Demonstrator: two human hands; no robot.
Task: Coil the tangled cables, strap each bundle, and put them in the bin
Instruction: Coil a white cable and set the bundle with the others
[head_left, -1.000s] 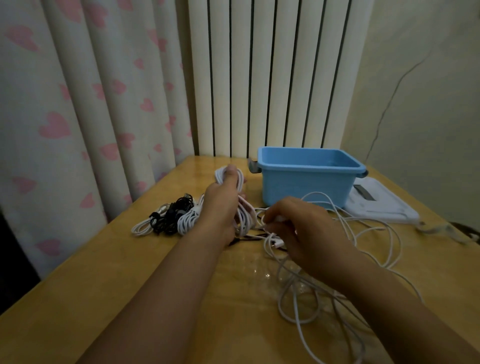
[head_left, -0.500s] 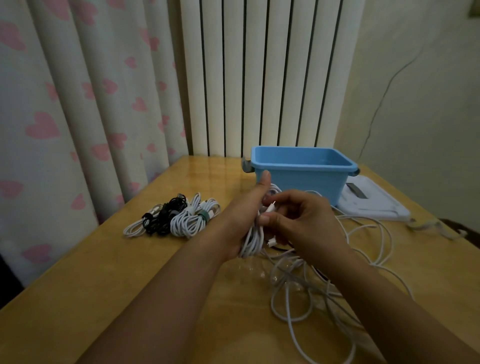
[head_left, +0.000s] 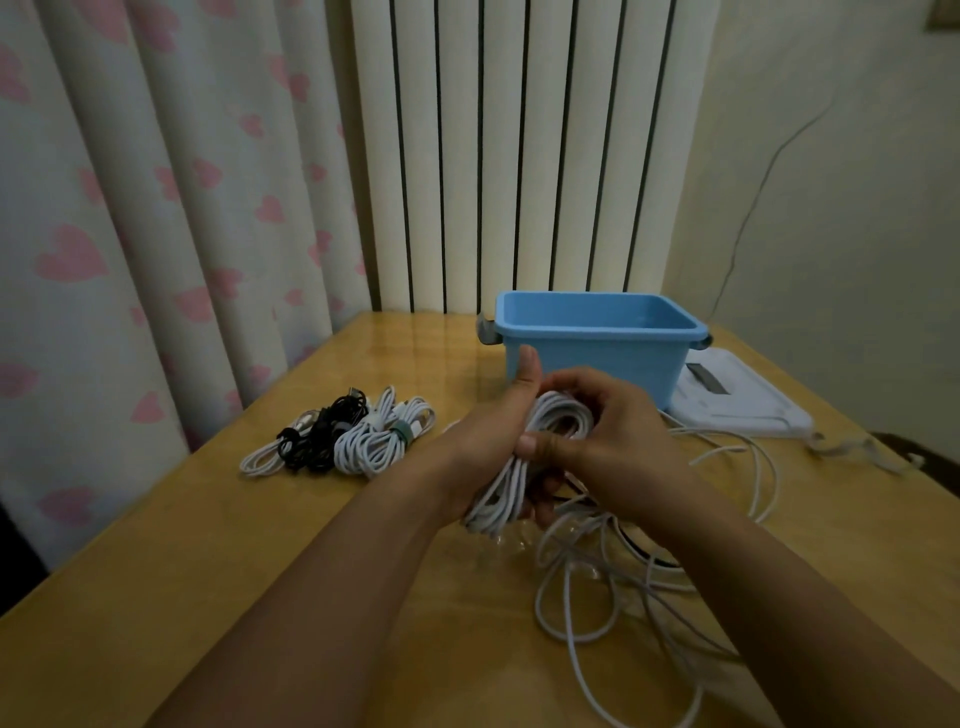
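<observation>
1 bin (head_left: 597, 358), 2 hands (head_left: 488, 441), 3 strapped bundles (head_left: 384, 441)

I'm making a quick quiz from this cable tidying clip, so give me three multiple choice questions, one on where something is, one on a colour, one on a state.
1. Where do the strapped bundles lie?
A. in the bin
B. on the table, left of the hands
C. on the white device

2. What colour is the bin?
A. blue
B. red
C. black

3. What is the left hand doing?
A. resting flat
B. lifting the bin
C. gripping a white coil

B: the bundles lie on the wooden table.
A: its walls are blue.
C: fingers wrap the loops while the right hand works on them.
</observation>
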